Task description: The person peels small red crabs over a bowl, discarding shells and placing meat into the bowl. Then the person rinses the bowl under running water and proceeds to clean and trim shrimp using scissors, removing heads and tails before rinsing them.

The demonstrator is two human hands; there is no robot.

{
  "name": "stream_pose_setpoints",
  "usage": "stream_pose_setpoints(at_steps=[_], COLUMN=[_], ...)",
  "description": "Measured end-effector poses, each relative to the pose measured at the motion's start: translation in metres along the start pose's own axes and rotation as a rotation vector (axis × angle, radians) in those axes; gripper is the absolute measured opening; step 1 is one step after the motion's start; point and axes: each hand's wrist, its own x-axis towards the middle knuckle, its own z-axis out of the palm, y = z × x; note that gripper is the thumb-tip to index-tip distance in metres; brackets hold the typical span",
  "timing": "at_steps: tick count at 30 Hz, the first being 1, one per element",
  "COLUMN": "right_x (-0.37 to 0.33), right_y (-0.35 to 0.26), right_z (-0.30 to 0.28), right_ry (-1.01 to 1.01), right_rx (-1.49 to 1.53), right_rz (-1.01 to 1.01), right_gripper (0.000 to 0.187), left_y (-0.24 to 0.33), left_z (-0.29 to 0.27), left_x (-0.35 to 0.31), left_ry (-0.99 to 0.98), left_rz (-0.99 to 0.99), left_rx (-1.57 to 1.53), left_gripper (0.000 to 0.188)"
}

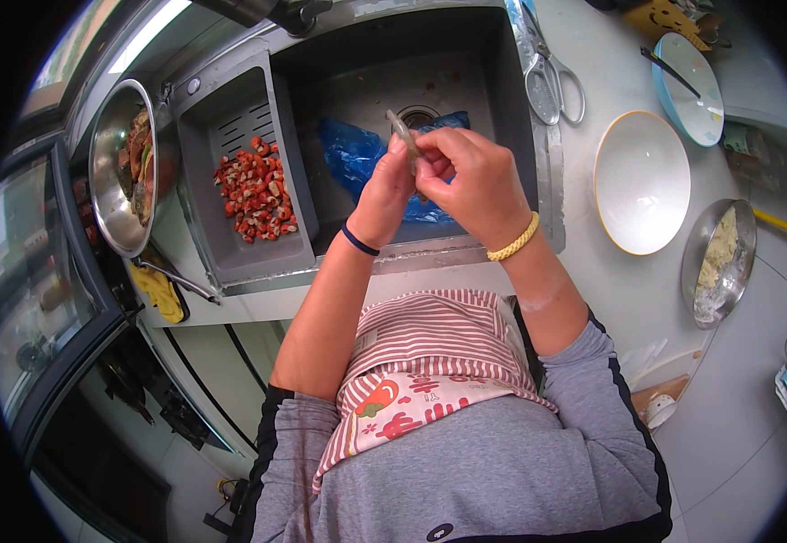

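Observation:
Over the sink [493, 68] I hold a slim, greyish, translucent raw shrimp [401, 129] between both hands. My left hand [384, 192] is closed, its thumb and fingers pinching the shrimp from the left. My right hand [473, 176], also closed, has its fingertips on the shrimp's lower part, which they partly hide. Below them a crumpled blue plastic bag [346, 149] lies in the basin near the drain [419, 116]. What the bag holds is mostly hidden by my hands.
Red and white chopped pieces [258, 192] lie in the small left basin [199, 163]. A steel bowl of food [109, 195] stands far left. Scissors [543, 90], a white bowl [640, 185], a blue-rimmed bowl [683, 81] and a steel bowl with pale dough-like stuff [706, 303] occupy the right.

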Motion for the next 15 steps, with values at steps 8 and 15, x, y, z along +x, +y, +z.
stream_pose_setpoints(at_steps=[8, 15], right_x=[0.003, 0.004], right_y=[-0.001, 0.001], right_z=[-0.004, -0.004], right_ry=[0.002, 0.017], right_rx=[-0.044, -0.166], right_rz=[-0.007, -0.028], right_gripper=[0.013, 0.011], left_y=[-0.013, -0.009], left_z=[-0.012, -0.003], left_x=[-0.002, -0.001], left_ry=[0.010, 0.039], left_rz=[-0.055, 0.007], left_rx=[0.084, 0.138], left_gripper=[0.044, 0.046])
